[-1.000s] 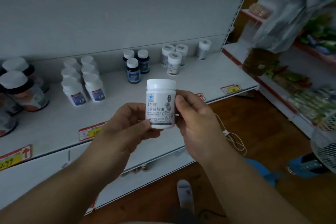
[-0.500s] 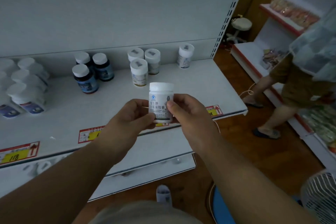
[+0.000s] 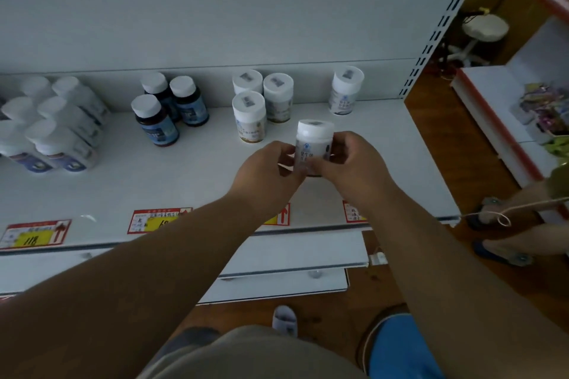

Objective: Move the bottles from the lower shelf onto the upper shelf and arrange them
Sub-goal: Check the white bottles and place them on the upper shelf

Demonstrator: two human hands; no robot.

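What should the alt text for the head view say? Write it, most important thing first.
Both hands, left and right, hold an upright white bottle over the white shelf. Behind stand three dark blue-labelled bottles and four more white bottles.

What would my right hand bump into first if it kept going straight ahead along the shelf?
Probably the lone white bottle by the back panel: the right hand, gripping the held bottle with the left hand, points roughly that way. Depth is unclear; it could pass just left and reach the panel.
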